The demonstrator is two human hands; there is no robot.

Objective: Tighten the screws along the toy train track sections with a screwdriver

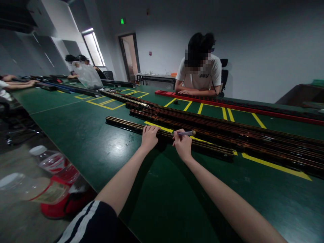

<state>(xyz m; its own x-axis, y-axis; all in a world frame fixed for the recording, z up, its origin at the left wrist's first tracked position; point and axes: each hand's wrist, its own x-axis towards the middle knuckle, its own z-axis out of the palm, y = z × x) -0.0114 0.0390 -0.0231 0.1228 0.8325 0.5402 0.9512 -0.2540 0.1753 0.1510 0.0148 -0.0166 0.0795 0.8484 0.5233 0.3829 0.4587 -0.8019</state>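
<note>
A long dark metal rail [214, 147] with brassy edges lies on the green table, slanting from far left to near right. My left hand [150, 137] is closed over its middle stretch, fingers curled across the top. Just to the right, my right hand [183, 145] pinches a slim pen-like tool [186, 133] with a translucent shaft and a rounded, brassy back end. The tip of that tool is at the rail between my hands, partly hidden by my fingers. Beyond lies a bundle of similar dark rails [202, 123], side by side.
Yellow tape [275, 166] marks the green table [83, 131]. A red rail [235, 107] runs along the far side, where a person [198, 74] leans on folded arms. Plastic bottles [54, 162] stand past the left edge. Other people sit farther left near a clear bag [89, 76].
</note>
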